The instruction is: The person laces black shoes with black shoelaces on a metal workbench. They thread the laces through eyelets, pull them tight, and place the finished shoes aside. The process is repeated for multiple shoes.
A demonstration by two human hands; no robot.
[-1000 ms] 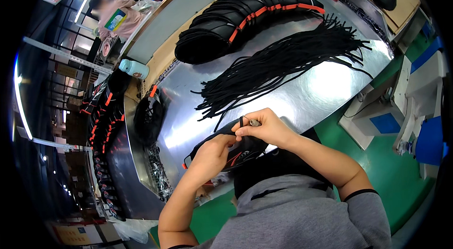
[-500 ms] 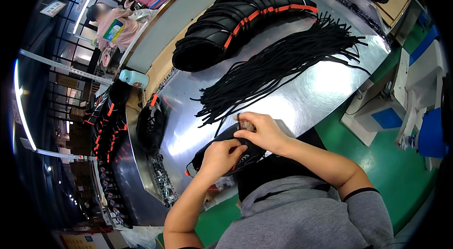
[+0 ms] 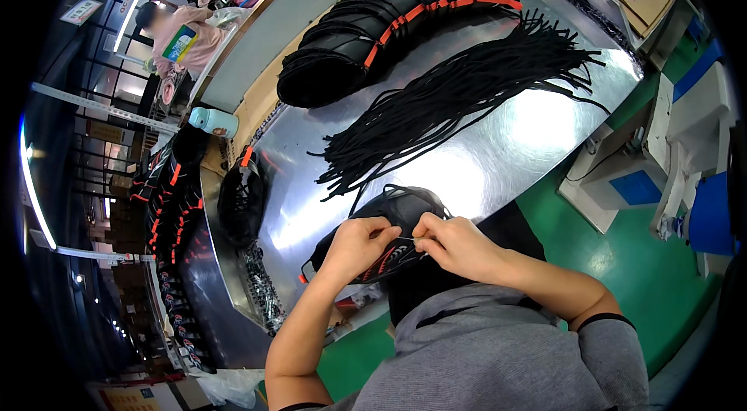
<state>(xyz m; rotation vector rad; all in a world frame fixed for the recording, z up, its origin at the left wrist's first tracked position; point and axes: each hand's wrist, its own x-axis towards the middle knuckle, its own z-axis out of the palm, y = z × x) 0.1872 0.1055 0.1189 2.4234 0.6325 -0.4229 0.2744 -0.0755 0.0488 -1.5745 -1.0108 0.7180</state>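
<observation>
A black shoe [image 3: 396, 211] with red and white side marks lies near the table's front edge, close to my body. My left hand [image 3: 360, 248] is closed over its side, thumb and fingers pinched along the shoe's opening. Just right of it, my right hand [image 3: 459, 246] pinches the thin end of a black shoelace, with a short strand showing between both sets of fingertips. The rest of the lace [image 3: 416, 190] loops over the shoe's far side. Beyond them a thick bundle of black laces [image 3: 459, 100] is spread on the metal table [image 3: 537, 131].
A packed row of black shoes with red tabs [image 3: 389, 22] lies behind the laces. One more shoe [image 3: 242, 201] stands at the left, beside further rows of shoes [image 3: 175, 201] and a light blue bottle [image 3: 214, 122]. Two people sit far left. White-and-blue equipment [image 3: 634, 177] stands right.
My right hand has come down and nearer my body, to the left hand's fingertips. A lace loop now shows over the shoe where the right hand was.
</observation>
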